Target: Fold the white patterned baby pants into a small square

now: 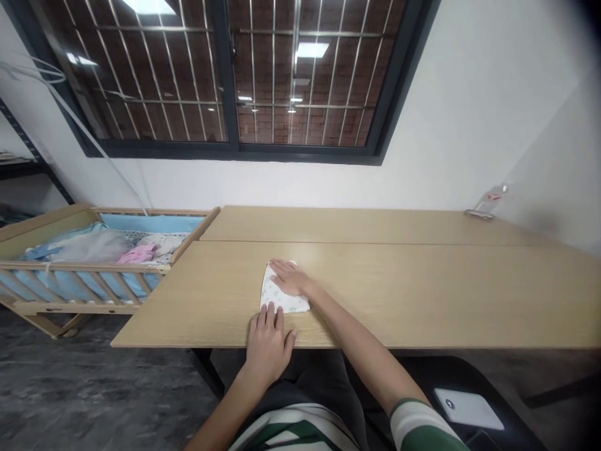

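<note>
A small white cloth [282,299] with a faint print lies folded flat on the wooden table [422,288], towards its left end. My right hand [290,277] rests palm down on the cloth's upper part, fingers stretched out to the left. At the cloth's lower edge, my left hand [268,341] lies flat with its fingertips touching or just beside the fabric. Its thumb is spread away to the right. Both palms are hidden from the camera.
Left of the table stands a wooden crib [94,269] with blue lining and bedding. A clear plastic packet [488,202] sits at the far right corner. A white phone [469,408] rests on a black chair [436,369] at my right. Behind the table is a barred window [305,81].
</note>
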### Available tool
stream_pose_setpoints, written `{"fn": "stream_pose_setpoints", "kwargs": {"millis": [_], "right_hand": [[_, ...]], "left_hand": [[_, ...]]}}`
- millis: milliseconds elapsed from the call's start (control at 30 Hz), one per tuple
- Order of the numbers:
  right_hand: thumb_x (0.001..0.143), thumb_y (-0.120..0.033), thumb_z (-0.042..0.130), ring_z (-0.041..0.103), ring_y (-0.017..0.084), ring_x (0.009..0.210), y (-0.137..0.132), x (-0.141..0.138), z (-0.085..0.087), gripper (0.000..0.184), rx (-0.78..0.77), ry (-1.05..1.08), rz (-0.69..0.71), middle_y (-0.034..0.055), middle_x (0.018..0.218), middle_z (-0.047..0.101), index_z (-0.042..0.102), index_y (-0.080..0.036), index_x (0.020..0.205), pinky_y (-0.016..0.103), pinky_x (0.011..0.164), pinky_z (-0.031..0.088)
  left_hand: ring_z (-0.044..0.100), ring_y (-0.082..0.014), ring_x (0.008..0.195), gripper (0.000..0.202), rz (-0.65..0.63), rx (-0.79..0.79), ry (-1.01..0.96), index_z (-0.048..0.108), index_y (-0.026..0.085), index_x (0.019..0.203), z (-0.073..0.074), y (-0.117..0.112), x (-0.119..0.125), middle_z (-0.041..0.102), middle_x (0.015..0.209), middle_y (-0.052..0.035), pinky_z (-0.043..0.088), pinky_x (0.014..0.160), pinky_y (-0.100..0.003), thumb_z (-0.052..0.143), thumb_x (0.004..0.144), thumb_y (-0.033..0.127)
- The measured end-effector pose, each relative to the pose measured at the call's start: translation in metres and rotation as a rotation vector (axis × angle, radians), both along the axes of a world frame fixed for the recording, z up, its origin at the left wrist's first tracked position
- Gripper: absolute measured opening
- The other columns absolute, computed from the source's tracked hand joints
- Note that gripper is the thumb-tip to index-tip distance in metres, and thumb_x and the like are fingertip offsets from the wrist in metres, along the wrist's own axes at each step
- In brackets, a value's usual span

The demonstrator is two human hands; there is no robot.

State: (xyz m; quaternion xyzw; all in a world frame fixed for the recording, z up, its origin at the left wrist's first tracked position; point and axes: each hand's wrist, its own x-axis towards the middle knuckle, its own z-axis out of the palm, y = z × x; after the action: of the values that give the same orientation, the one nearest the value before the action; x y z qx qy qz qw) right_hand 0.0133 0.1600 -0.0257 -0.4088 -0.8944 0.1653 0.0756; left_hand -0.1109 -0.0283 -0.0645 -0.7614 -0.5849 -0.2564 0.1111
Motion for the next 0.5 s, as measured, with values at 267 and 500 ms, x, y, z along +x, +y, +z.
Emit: {"fn": "stream_pose_setpoints", "kwargs": {"millis": [267,500], "right_hand": [[0.106,-0.046,0.026,0.02,0.027,0.154,-0.012,0.004,0.0,0.061,0.213,0.177,-0.062,0.0158,0.166,0.026,0.038,-0.013,0.155,0.047,0.125,0.016],[0.103,-0.031,0.042,0.062,0.028,0.114,-0.043,0.02,0.02,0.034,0.202,0.312,-0.084,0.0153,0.117,0.07,0.069,-0.015,0.117,0.044,0.104,0.044]], "left_hand": [[0.068,-0.0261,0.106,0.028,-0.24,-0.118,-0.149,0.073,0.02,0.11,0.007,0.037,-0.05,0.075,0.117,-0.0106,0.053,0.097,-0.045,0.048,0.098,0.017],[0.067,-0.0224,0.107,0.026,-0.414,-0.079,-0.149,0.07,0.02,0.106,0.009,0.056,-0.072,0.074,0.112,-0.0085,0.053,0.098,-0.042,0.045,0.099,0.017]]}}
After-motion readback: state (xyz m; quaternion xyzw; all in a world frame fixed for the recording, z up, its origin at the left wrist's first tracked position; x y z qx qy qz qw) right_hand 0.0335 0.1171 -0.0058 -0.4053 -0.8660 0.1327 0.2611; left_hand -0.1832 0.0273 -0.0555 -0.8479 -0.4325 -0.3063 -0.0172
